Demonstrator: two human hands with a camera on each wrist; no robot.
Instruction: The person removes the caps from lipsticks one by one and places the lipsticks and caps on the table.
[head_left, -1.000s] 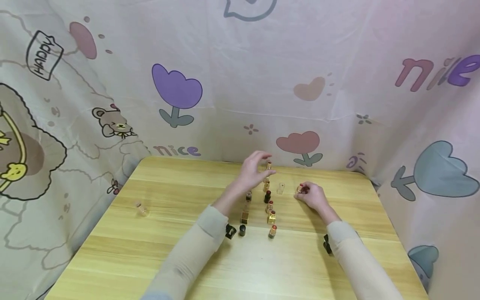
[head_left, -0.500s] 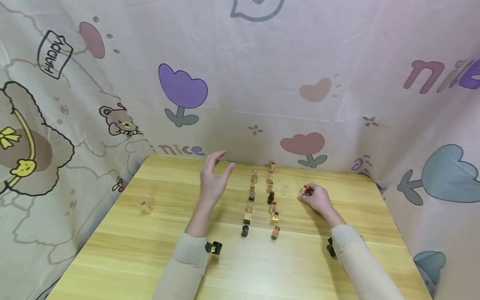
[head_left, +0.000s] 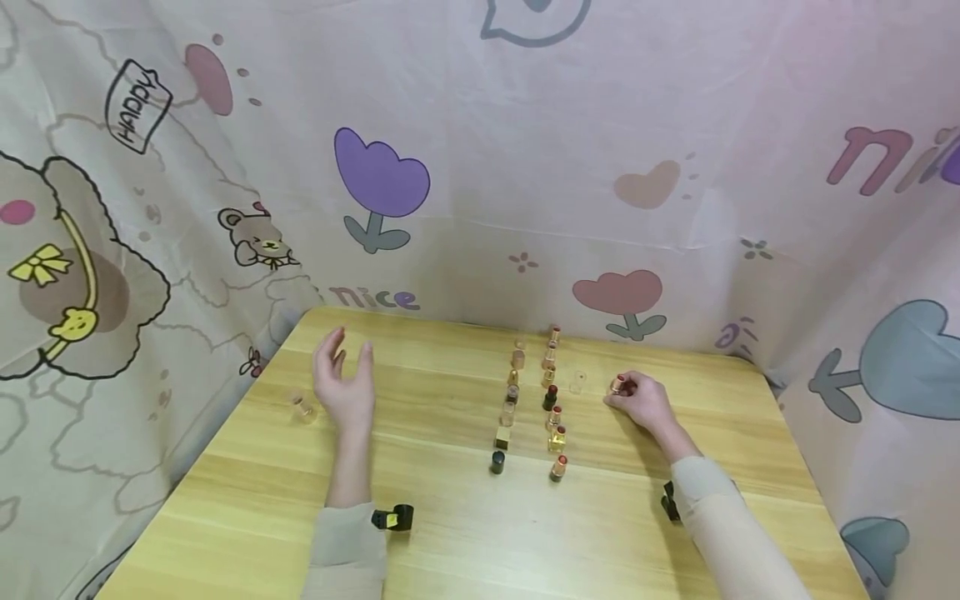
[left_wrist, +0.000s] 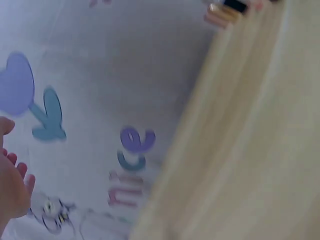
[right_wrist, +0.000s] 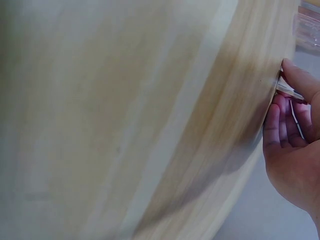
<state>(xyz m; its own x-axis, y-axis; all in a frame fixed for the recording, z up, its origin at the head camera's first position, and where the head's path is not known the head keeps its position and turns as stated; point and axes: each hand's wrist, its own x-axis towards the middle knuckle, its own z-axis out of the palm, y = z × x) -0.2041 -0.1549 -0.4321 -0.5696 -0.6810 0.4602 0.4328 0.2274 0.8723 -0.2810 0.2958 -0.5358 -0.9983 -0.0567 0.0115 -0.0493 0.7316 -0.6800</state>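
My left hand point(head_left: 345, 387) is raised over the left part of the table, thumb and fingers spread apart with nothing between them. Just left of it, a clear lipstick cap point(head_left: 302, 407) lies on the wood. At the right, my right hand point(head_left: 645, 402) pinches a red lipstick point(head_left: 617, 384) at the tabletop; the right wrist view shows its shiny tube point(right_wrist: 290, 91) between thumb and fingers. A transparent cap point(head_left: 577, 382) stands left of that hand. In the left wrist view, only part of the left hand point(left_wrist: 12, 185) appears at the edge.
Mid-table, uncapped lipsticks point(head_left: 558, 468) form a row running away from me. Beside it on the left runs a row of caps, with a black cap point(head_left: 497, 462) and a gold cap point(head_left: 502, 437) nearest. A printed curtain point(head_left: 480, 167) hangs behind the wooden table point(head_left: 450, 533).
My left hand has swung from the far end of the rows across to the left, near the clear cap. My right hand stays in place with the lipstick. The head view has shifted slightly.
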